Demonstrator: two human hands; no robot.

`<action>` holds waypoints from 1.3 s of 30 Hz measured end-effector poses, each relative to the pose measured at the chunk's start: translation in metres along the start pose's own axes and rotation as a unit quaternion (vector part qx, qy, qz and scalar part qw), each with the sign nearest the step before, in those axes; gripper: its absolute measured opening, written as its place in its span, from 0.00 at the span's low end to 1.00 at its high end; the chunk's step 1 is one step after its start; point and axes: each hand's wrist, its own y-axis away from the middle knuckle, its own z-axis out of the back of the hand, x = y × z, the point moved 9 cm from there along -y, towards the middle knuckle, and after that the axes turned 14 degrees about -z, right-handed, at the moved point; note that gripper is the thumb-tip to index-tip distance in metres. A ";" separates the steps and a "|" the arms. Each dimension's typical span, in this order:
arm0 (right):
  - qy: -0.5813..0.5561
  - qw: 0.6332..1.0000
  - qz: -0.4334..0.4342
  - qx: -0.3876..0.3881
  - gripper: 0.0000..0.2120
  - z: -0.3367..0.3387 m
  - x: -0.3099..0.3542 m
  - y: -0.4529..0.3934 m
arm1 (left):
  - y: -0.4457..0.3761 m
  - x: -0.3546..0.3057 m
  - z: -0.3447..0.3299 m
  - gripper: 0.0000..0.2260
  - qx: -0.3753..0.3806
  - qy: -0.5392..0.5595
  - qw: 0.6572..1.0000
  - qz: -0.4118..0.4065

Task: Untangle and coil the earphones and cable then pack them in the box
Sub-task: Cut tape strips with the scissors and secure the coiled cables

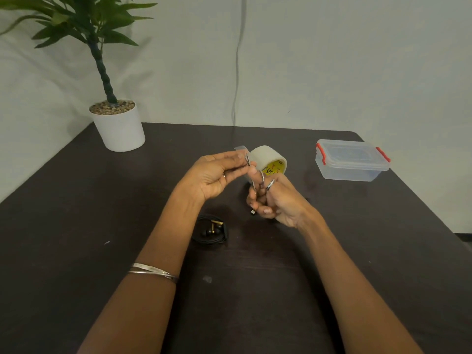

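both hands meet above the table: right hand [274,200] grips scissors [255,178], left hand [217,175] pinches tape [268,160].

Both hands [217,175] apparently snipping tape [268,160], coiled earphones [210,229] below

I count two hands [217,175], one tape roll [268,159], one scissors [255,178], one earphone coil [210,229], one lidded box [352,160], one potted plant [118,123], one table [76,213].

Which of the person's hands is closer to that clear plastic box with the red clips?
Right. The right hand, holding scissors, is nearer the box; the left hand is farther away, beyond the tape roll.
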 end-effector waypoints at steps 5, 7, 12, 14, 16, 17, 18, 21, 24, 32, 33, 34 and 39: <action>-0.007 1.000 0.013 -0.002 0.22 -0.001 0.000 -0.002 | 0.000 -0.002 0.001 0.05 0.001 0.000 1.000 -0.004; -0.005 1.000 0.018 -0.004 0.21 -0.001 0.000 -0.003 | 0.000 -0.002 0.002 0.05 0.000 0.003 1.000 -0.005; -0.005 1.000 0.018 -0.004 0.20 0.000 0.000 -0.002 | 0.000 -0.001 0.001 0.06 0.002 0.008 1.000 0.000; -0.007 1.000 0.014 0.000 0.21 0.000 0.000 -0.001 | 0.000 0.000 0.001 0.08 0.011 0.000 1.000 0.004; -0.012 1.000 0.012 0.004 0.23 0.001 0.002 -0.002 | 0.000 0.002 0.001 0.09 0.014 0.000 1.000 0.011; -0.014 1.000 0.012 0.007 0.24 0.001 0.002 -0.002 | 0.000 0.003 0.001 0.09 0.013 0.003 1.000 0.013; -0.015 1.000 0.012 0.008 0.25 0.001 0.003 -0.002 | 0.000 0.004 0.001 0.08 0.013 0.003 1.000 0.013; -0.012 1.000 0.010 0.007 0.24 0.002 0.003 -0.003 | -0.001 0.004 0.001 0.07 0.017 -0.006 1.000 0.010; -0.010 1.000 0.011 0.003 0.22 0.003 0.002 -0.004 | -0.001 0.004 0.002 0.08 0.017 -0.008 1.000 0.011; -0.011 1.000 0.021 0.009 0.18 0.004 0.001 -0.003 | 0.000 0.003 0.000 0.06 0.027 -0.013 1.000 0.009; -0.008 1.000 0.020 0.008 0.19 0.004 0.001 -0.004 | 0.000 0.003 0.000 0.06 0.027 -0.015 0.999 0.009; -0.006 1.000 0.018 0.007 0.20 0.003 0.001 -0.005 | 0.000 0.002 0.001 0.06 0.027 -0.015 0.999 0.009; -0.010 1.000 0.010 0.016 0.21 0.004 0.001 -0.007 | -0.001 0.003 0.001 0.07 0.034 -0.019 0.999 0.011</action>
